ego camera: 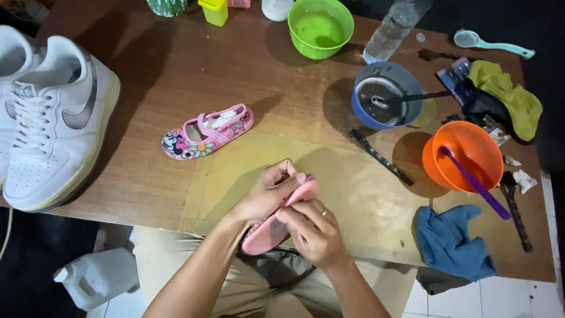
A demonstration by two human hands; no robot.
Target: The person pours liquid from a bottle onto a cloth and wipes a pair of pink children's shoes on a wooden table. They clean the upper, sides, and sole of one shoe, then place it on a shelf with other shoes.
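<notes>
The wooden table (194, 76) fills most of the view and lies beyond both hands. Far to the left of the left hand, at the table edge, stands a big white sneaker (56, 121). Below the left forearm, on the floor, there is a white plastic jug (97, 275).

To the right of the right hand, near the table's front edge, lies a crumpled blue cloth (452, 242). Above it, further from the hand, is an orange bowl (465, 154) with a purple-handled tool (478, 187) leaning in it. Beyond that is a blue bowl (385, 95), and still further a green bowl (321, 26). A yellow-green cloth (511, 94) lies at the far right, well apart from both hands.

Just beyond the left hand, a little to its left, a small pink child's shoe (207, 132) with a flower pattern rests on the table. A black brush (381, 157) lies between the right hand and the blue bowl.

The second pink shoe (268, 232) is between the two hands, at the near edge of the table, with its sole turned up. The left hand (268, 193) is closed around the toe end and holds it. The right hand (312, 232) presses on the sole with bent fingers; I cannot tell if it holds some small thing under the fingers.
</notes>
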